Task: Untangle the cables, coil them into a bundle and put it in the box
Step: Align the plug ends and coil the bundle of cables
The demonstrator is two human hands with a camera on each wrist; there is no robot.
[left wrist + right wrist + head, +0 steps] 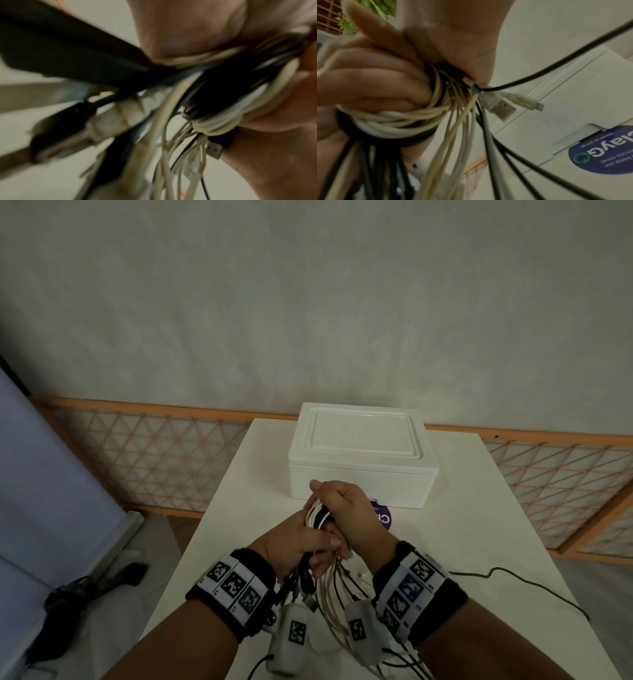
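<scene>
A bundle of white and black cables (317, 517) is held above the table between both hands. My left hand (294, 539) grips it from the left, thumb across the strands. My right hand (346, 508) curls round the cables from the right, its fingers (373, 81) wrapped by white and black turns (393, 124). Loose ends with a USB plug (502, 108) and a small white plug (529, 102) hang down. In the left wrist view the wound cables (228, 108) lie against the palm, with blurred plugs (120, 116) in front. The white box (363, 453) stands shut behind the hands.
A purple round sticker (383, 517) lies on the white table (479, 525) just before the box. One black cable (513, 577) trails off the table's right edge. A wooden lattice rail (154, 460) runs behind the table, and a dark object (85, 587) lies on the floor at left.
</scene>
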